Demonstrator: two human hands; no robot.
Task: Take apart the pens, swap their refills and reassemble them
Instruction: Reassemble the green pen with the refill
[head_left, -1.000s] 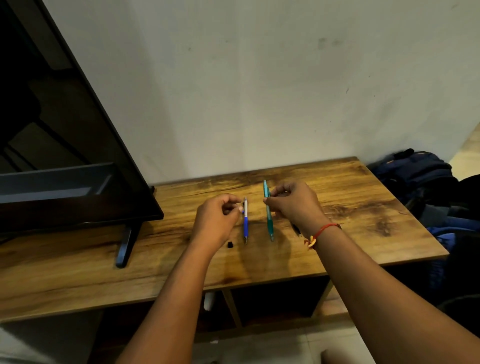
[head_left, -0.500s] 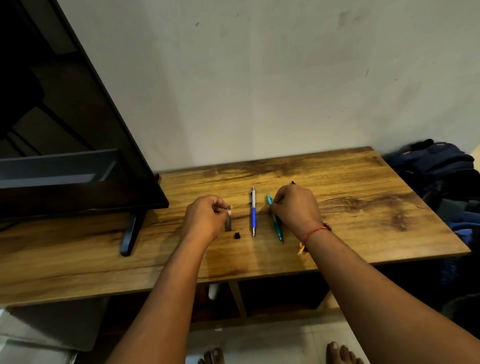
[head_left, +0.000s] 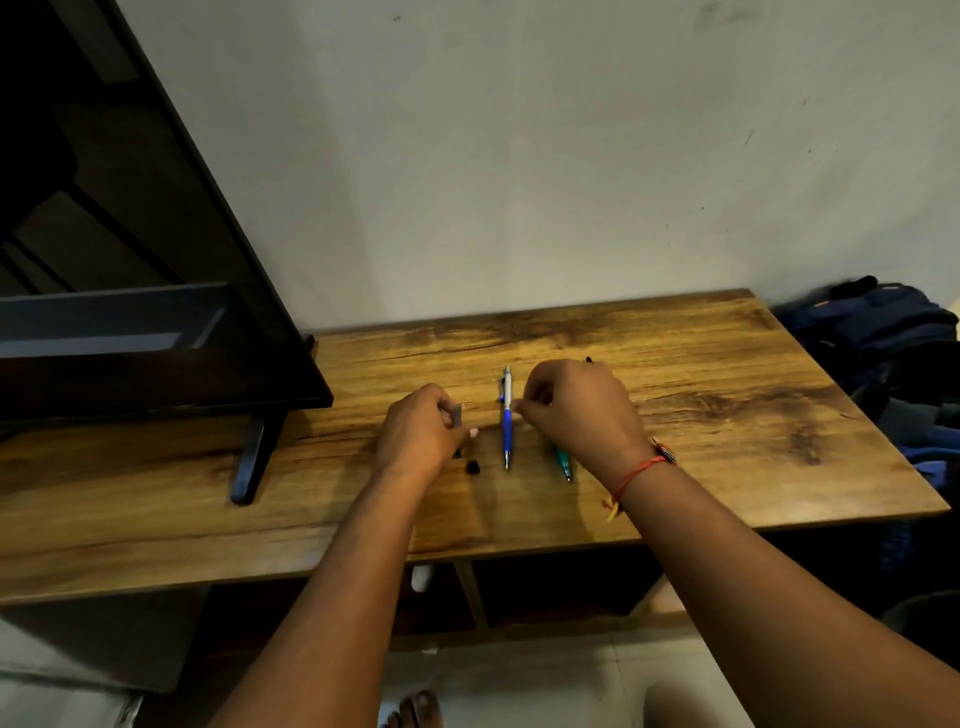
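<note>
A blue and white pen (head_left: 506, 422) lies lengthwise on the wooden table (head_left: 727, 415) between my hands. My left hand (head_left: 418, 434) pinches a short grey and black pen piece (head_left: 457, 415) just left of it. A tiny black part (head_left: 471, 466) lies on the table below that hand. My right hand (head_left: 579, 410) has curled fingers, with thumb and forefinger pinched together beside the blue pen. A black pen end (head_left: 588, 359) pokes out behind it. The green pen (head_left: 562, 461) lies under this hand, only its tip showing.
A black TV (head_left: 156, 312) on a foot (head_left: 252, 462) stands on the table's left part. Dark blue bags (head_left: 883, 332) are piled off the right edge. A wall backs the table, and an open shelf sits beneath the top.
The view has shifted down and left. My left hand has moved away from the blue pen with the grey piece. My right hand has come over the green pen, close to the blue one.
</note>
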